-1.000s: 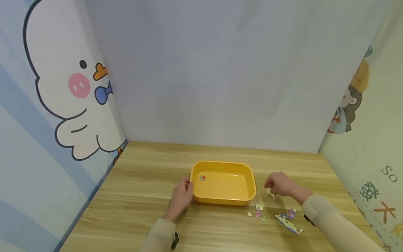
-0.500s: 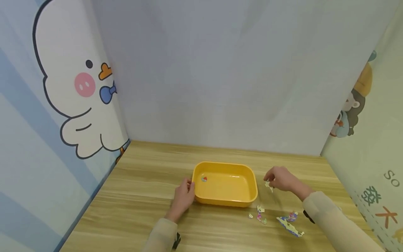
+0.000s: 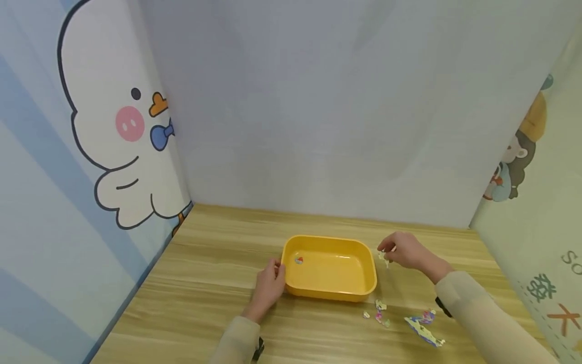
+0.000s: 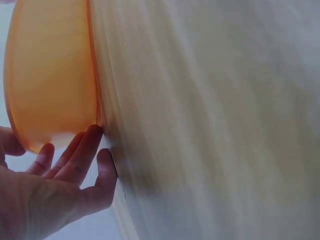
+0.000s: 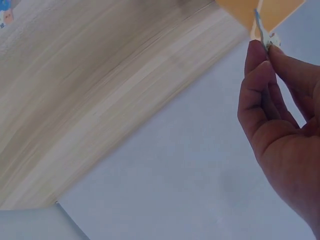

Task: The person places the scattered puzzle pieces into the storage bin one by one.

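My left hand (image 3: 269, 285) holds the left end of a yellow plastic tray (image 3: 329, 292), thumb by the rim. In the left wrist view its fingers (image 4: 82, 157) curve against the outer wall. Past the tray's right end, my right hand (image 3: 403, 250) pinches a thin, jagged, pale-yellow piece (image 3: 382, 256) between thumb and fingertips, held above the table. The right wrist view shows this piece (image 5: 269, 39) nearly edge-on, overlapping the tray (image 5: 280, 12). One small red-and-blue piece (image 3: 298, 260) lies inside the tray at the left.
Several small pale and pink pieces (image 3: 379, 316) lie in front of the tray's right corner. Further right are a long yellow-and-blue piece (image 3: 424, 331) and a purple-pink one (image 3: 427, 317). The wooden table (image 3: 218, 237) meets a grey curtain (image 3: 318, 126) behind.
My right hand has lifted the pale-yellow piece a little and moved it slightly toward the back and the tray. The left hand stays at the tray; the head view has shifted slightly.
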`<state>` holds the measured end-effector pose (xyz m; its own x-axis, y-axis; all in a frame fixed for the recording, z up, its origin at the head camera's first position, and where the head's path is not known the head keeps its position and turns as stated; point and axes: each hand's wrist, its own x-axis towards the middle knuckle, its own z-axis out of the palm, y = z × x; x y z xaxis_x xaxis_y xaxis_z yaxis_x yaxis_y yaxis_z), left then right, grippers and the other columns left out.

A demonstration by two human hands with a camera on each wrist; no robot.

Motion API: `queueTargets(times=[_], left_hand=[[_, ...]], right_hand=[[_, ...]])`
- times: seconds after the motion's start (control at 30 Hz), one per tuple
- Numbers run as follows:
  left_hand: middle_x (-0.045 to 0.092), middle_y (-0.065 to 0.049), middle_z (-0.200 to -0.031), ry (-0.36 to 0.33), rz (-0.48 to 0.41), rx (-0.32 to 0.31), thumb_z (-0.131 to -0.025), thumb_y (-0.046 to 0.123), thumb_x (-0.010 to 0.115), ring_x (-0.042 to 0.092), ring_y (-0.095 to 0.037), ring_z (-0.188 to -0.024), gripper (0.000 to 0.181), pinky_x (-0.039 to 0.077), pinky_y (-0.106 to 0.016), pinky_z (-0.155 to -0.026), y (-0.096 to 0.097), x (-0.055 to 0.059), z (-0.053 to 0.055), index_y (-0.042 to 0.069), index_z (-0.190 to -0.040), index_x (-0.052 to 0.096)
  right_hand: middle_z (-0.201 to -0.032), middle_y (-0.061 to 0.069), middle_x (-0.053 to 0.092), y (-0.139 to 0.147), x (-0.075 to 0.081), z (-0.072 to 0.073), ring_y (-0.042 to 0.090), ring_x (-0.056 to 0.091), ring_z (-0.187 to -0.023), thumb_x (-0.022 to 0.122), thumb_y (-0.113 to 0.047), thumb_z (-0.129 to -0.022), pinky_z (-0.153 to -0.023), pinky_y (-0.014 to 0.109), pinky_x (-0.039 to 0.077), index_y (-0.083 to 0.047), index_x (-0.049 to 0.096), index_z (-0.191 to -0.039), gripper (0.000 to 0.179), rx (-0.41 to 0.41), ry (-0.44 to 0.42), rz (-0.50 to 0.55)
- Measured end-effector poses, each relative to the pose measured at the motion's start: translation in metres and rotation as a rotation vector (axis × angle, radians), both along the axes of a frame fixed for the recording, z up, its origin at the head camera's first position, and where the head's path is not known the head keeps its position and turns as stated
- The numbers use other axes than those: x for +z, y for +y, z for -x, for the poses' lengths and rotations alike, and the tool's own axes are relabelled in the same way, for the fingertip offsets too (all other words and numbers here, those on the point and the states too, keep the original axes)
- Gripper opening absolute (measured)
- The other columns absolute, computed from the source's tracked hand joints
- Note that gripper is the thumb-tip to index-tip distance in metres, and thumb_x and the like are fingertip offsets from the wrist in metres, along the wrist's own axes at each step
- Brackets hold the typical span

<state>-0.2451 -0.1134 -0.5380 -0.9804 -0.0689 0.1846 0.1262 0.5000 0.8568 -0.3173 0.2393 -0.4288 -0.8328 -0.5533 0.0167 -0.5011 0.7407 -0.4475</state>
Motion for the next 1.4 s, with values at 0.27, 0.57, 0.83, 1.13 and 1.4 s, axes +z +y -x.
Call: queueTargets(times=[0.27,0.57,0.83,1.13,1.4], left_hand=[[0.062,-0.01,-0.08,-0.02,-0.022,0.022,-0.099,0.011,0.048,0.057,-0.016,-0.061,0.011,0.049,-0.028,-0.051,-0.002,0.002,0.0,0.001,-0.101,0.052],[0.063,-0.011,-0.08,-0.031,-0.046,0.002,-0.099,0.012,0.047,0.056,-0.014,-0.061,0.012,0.049,-0.027,-0.051,-0.001,0.003,-0.004,0.002,-0.101,0.052],[0.061,-0.009,-0.077,-0.033,-0.047,0.003,-0.1,0.012,0.046,0.055,-0.013,-0.059,0.012,0.048,-0.027,-0.049,-0.002,0.0,-0.003,0.002,-0.102,0.051],[0.058,-0.004,-0.072,-0.014,-0.017,0.033,-0.099,0.012,0.048,0.053,-0.012,-0.057,0.011,0.046,-0.026,-0.048,-0.003,0.001,-0.003,0.003,-0.1,0.052],[0.061,-0.007,-0.075,-0.018,-0.038,0.023,-0.099,0.011,0.047,0.054,-0.012,-0.056,0.012,0.047,-0.027,-0.048,-0.001,0.004,-0.004,0.001,-0.102,0.051]], right_hand=[[-0.087,0.01,0.066,-0.018,0.003,0.007,0.019,0.063,-0.066,0.064,0.004,-0.084,-0.059,0.031,0.053,0.006,0.068,-0.101,0.017,-0.025,-0.026,0.03],[-0.086,0.009,0.066,-0.04,0.005,0.013,0.019,0.063,-0.068,0.064,0.002,-0.085,-0.06,0.033,0.052,0.005,0.068,-0.102,0.018,-0.039,-0.033,0.043],[-0.086,0.01,0.066,-0.057,0.004,0.02,0.018,0.063,-0.067,0.064,0.002,-0.086,-0.062,0.033,0.053,0.007,0.066,-0.104,0.018,-0.029,-0.031,0.028],[-0.084,0.011,0.066,-0.073,-0.003,0.027,0.017,0.063,-0.066,0.064,0.005,-0.085,-0.06,0.03,0.053,0.009,0.066,-0.101,0.017,-0.002,-0.07,0.074],[-0.083,0.007,0.064,-0.085,-0.006,0.029,0.016,0.062,-0.067,0.066,0.005,-0.084,-0.061,0.031,0.053,0.006,0.068,-0.098,0.014,-0.004,-0.066,0.027]])
